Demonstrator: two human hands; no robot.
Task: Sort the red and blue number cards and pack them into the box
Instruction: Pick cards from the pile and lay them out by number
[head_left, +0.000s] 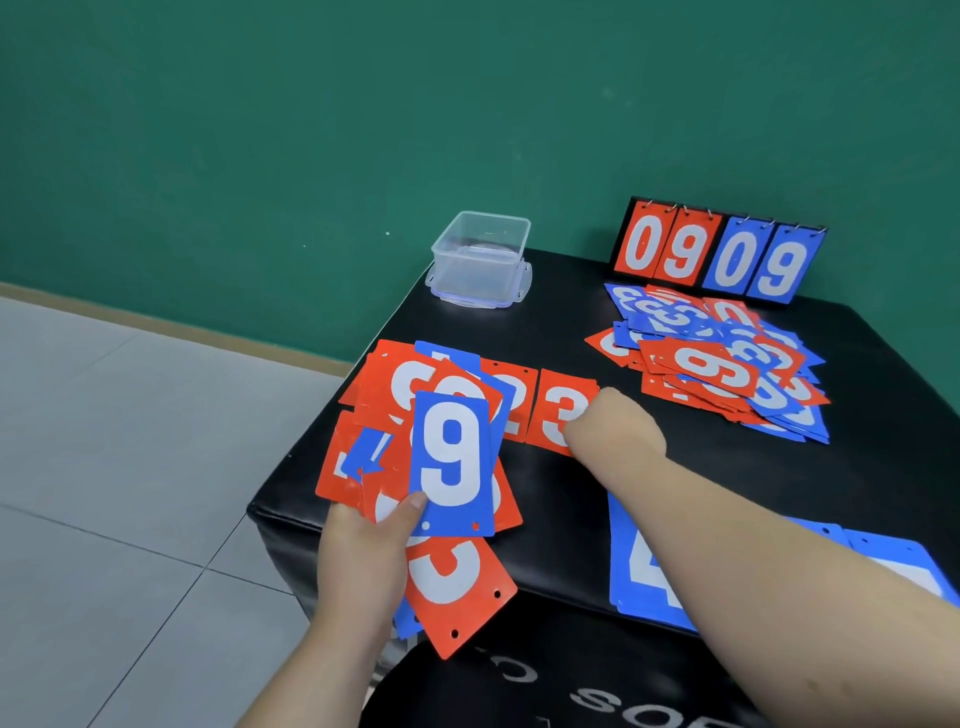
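One red 3 card sits under the right hand, the nearer hand by far.

It lies flat on the black table, touching the right hand's 10 o'clock side and at 1 o'clock from the left hand. Its long axis runs 12 to 6, with the digit's top toward 12. The right hand's fingers curl down onto the card and are hidden behind the knuckles, so I cannot tell a pinch from a press. The left hand grips a fanned bundle of cards, its thumb on the blue 9 card on top, which also points toward 12. The clear box stands at 12 o'clock from the left hand, at the table's far edge. A mixed pile waits at 2 o'clock from the right hand.
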